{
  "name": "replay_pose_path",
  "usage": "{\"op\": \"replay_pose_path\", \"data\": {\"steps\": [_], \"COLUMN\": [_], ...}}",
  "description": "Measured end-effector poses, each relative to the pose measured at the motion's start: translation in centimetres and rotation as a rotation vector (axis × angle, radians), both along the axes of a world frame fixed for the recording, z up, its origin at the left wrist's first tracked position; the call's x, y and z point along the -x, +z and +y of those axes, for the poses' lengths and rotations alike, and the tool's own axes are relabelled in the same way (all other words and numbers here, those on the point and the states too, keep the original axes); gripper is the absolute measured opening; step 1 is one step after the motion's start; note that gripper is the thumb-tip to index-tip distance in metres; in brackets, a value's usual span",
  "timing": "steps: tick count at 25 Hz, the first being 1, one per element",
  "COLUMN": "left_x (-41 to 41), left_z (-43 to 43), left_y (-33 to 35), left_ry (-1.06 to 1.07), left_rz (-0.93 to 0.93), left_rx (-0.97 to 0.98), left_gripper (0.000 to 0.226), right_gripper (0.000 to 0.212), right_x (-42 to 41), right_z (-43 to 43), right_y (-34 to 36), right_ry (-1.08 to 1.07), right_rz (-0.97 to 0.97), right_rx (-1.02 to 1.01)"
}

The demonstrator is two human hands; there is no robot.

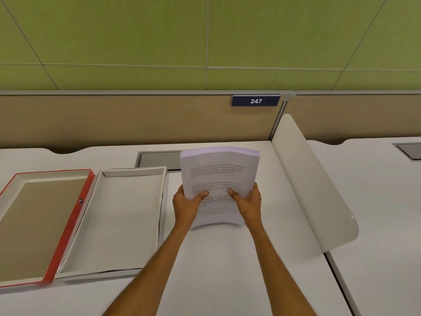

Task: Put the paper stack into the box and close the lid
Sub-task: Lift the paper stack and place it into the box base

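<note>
In the head view, both hands grip a thick stack of white printed paper (218, 179) above the white desk (227, 270), near its back right part. The left hand (188, 205) pinches the stack's left side and the right hand (247, 202) its right side, thumbs on the top page. The stack is tilted and slightly bent. The open white cardboard box (118, 222) lies left of the hands, empty. The red-edged lid (41, 224) lies upturned beside it, at the desk's left edge.
</note>
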State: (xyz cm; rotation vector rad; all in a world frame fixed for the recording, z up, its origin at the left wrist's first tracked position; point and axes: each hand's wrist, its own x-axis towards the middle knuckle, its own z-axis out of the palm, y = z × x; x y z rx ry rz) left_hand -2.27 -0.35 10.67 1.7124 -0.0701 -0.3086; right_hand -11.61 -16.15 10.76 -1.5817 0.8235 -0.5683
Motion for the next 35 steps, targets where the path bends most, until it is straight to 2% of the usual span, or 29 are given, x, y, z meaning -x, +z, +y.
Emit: {"op": "replay_pose_path", "data": {"steps": [4, 7, 9, 12, 16, 20, 35], "left_x": [-1.4, -2.2, -2.6, -2.9, -3.4, -5.0, -11.9], "left_z": [-0.1, -0.2, 0.0, 0.7, 2.6, 6.2, 23.2], "left_y": [1.4, 1.9, 1.9, 1.8, 2.0, 1.9, 0.8], "left_ry": [0.000, -0.024, -0.059, -0.087, -0.089, -0.070, 0.034], "left_rz": [0.020, 0.059, 0.091, 0.099, 0.094, 0.106, 0.129], "left_rx": [-0.143, -0.231, -0.263, -0.291, -0.297, -0.322, -0.450], "left_gripper": [0.055, 0.052, 0.048, 0.045, 0.040, 0.045, 0.042], "right_gripper": [0.066, 0.075, 0.070, 0.058, 0.058, 0.046, 0.036], "right_x": [-1.1, -1.9, -2.2, -2.4, -3.2, -4.5, -13.2], "right_z": [-1.1, -1.5, -1.3, -0.1, 2.2, 5.9, 22.7], "right_y": [1.7, 1.6, 1.8, 2.2, 2.4, 2.8, 1.7], "right_ry": [0.041, 0.050, 0.048, 0.030, 0.030, 0.052, 0.208], "right_rz": [0.215, 0.353, 0.389, 0.417, 0.413, 0.392, 0.425], "right_rx": [0.096, 0.062, 0.020, -0.029, -0.053, -0.073, -0.089]}}
